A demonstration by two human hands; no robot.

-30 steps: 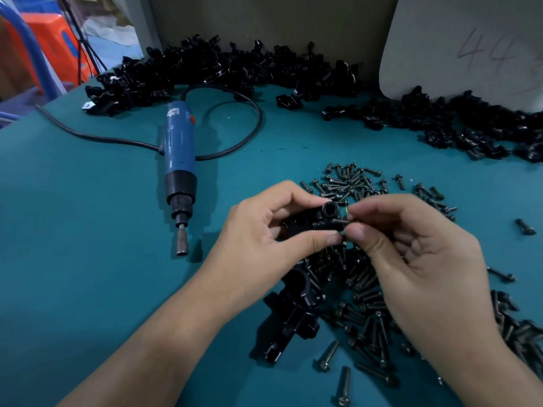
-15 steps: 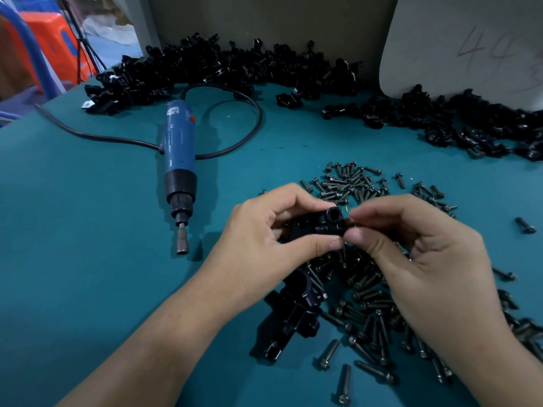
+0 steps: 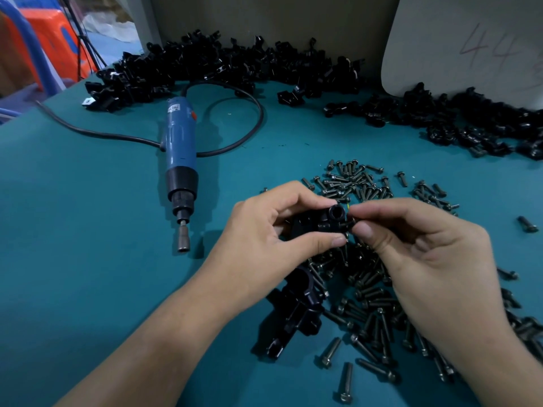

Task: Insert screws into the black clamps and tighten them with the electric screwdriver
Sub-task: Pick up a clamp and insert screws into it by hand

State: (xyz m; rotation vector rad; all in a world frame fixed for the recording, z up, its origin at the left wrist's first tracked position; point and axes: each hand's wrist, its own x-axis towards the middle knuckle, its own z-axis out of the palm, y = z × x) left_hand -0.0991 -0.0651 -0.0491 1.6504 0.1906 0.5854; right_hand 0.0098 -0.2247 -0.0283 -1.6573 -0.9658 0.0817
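My left hand (image 3: 264, 239) grips a black clamp (image 3: 320, 221) above the teal table, thumb below and fingers over its top. My right hand (image 3: 426, 259) pinches a dark screw (image 3: 348, 224) between thumb and forefinger at the clamp's right end; most of the screw is hidden. The blue electric screwdriver (image 3: 179, 160) lies on the table to the left, bit pointing toward me, with nothing touching it. Loose screws (image 3: 352, 180) lie scattered behind and under my hands. More black clamps (image 3: 296, 306) lie below my left hand.
A long heap of black clamps (image 3: 220, 69) runs along the table's back edge and to the right (image 3: 470, 121). The screwdriver's black cable (image 3: 235, 136) loops behind it. A grey board (image 3: 470, 39) leans at the back right. Orange crates (image 3: 44, 39) stand off the table's left.
My right hand has moved a little closer to the clamp's end with the screw. The left hand has kept its grip on the clamp almost in place.
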